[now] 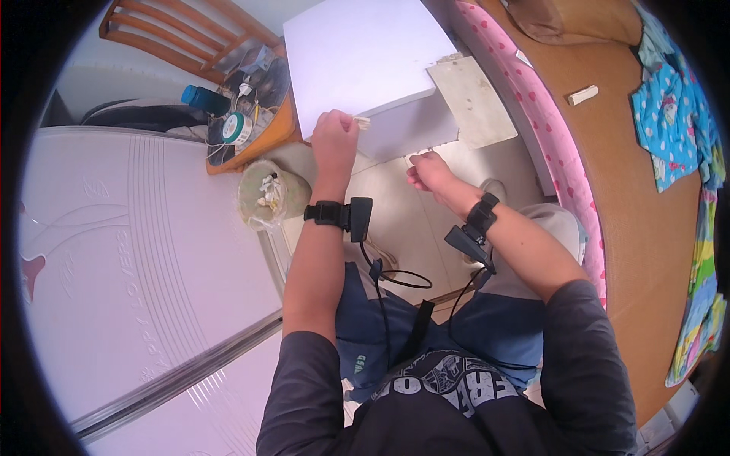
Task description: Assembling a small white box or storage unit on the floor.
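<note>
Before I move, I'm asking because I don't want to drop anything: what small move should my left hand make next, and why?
Probably ease your left hand a little farther inward over the white box. It holds a small pale piece by the box's near edge, so a slip there might send it down rather than onto the top.

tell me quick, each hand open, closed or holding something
Left hand: closed, holding a small pale piece.
Right hand: curled; whether it holds anything cannot be told.
</note>
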A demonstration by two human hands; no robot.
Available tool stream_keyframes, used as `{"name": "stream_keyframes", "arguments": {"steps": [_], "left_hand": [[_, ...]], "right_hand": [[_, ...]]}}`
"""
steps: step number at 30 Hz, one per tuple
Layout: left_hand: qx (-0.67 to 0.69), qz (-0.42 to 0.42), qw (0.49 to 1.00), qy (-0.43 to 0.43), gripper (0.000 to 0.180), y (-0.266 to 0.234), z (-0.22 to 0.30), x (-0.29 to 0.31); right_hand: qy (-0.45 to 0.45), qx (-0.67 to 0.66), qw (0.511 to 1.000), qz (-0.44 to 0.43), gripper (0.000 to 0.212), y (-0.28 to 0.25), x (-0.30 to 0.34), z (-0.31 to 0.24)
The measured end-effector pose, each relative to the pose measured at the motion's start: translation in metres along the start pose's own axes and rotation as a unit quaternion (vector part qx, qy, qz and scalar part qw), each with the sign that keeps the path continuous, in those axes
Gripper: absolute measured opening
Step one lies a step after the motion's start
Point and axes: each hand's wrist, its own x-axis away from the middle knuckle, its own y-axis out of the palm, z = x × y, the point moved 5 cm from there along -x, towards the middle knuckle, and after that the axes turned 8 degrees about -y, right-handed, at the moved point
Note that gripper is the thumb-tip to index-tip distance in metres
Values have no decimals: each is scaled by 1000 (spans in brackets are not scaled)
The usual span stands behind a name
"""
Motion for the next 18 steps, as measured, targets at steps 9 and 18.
{"name": "stream_keyframes", "arguments": {"steps": [9, 18], "left_hand": [[6, 10, 1000, 10, 13, 4, -5, -2], [27, 7, 1000, 3, 13, 8, -3, -2]], "right_hand": [[7, 10, 1000, -5, 27, 0, 6, -2], [13, 13, 1000, -17, 27, 0, 6, 1]]}}
